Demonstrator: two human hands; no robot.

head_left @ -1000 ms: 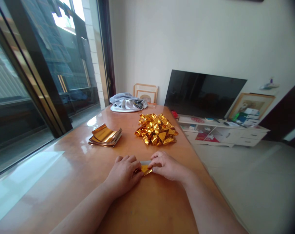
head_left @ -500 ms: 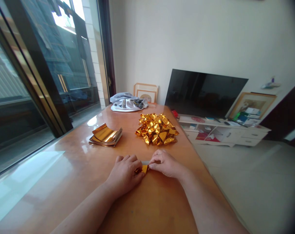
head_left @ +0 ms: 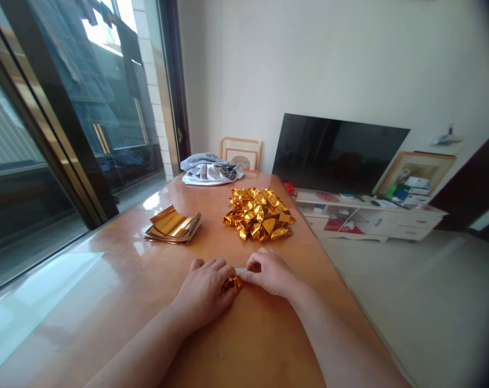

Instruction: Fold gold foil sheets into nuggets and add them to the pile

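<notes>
Between my hands, low over the wooden table, is a small piece of gold foil paper (head_left: 233, 282) with a pale strip along its far side. My left hand (head_left: 209, 285) rests on the table, its thumb and fingers closed on the left part of the foil. The thumb and forefinger of my right hand (head_left: 269, 271) pinch the foil's right end. Part of the foil is hidden under my fingers. Beyond them lies a heap of folded gold foil pieces (head_left: 260, 215). A stack of flat gold foil sheets (head_left: 174, 226) sits to the left, its top sheet curling up.
Grey and white cloth (head_left: 212, 170) is bundled at the far end of the glossy table (head_left: 139, 302). Past the table's right edge stand a white low cabinet (head_left: 393, 221) and a large dark television (head_left: 337, 153). A glass sliding door (head_left: 78, 118) runs along the left.
My right fingers have moved slightly left, closer to my left hand. The foil's visible face has gone from flat to crumpled or folded over.
</notes>
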